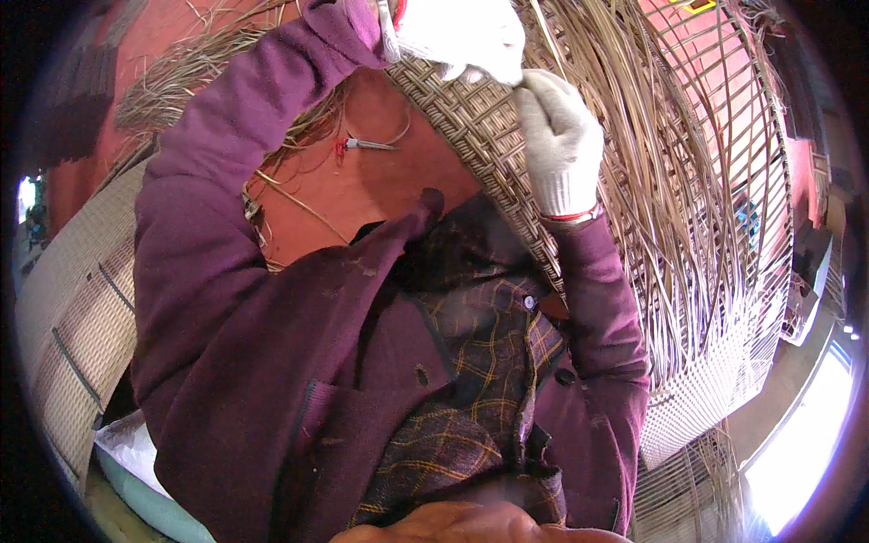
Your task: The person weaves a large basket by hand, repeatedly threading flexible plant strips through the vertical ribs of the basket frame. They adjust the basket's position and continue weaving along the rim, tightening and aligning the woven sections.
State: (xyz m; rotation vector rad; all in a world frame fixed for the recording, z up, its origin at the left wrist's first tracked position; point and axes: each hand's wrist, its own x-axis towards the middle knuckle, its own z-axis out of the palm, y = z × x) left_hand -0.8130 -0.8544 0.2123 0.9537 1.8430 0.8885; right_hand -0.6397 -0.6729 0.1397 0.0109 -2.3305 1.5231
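Note:
Both of my hands wear white knit gloves and meet at the top, over a brown woven wicker panel (480, 122) with a thick braided edge. My left hand (463, 36) is bright and washed out; its fingers curl down against the weave. Close beside it, my right hand (563, 136) pinches at the left hand's fingertips, with thumb and fingers pressed together. What lies between the fingers of either hand is too small to make out. Long loose strands (634, 154) spread from the panel to the right of my right hand.
A small pointed tool with red handles (362, 145) lies on the red floor (380, 185), left of the panel. More loose strands (181, 81) are heaped at upper left. Open lattice (765, 181) curves along the right. Another woven piece (95, 290) stands left, above a pale blue bag (149, 502).

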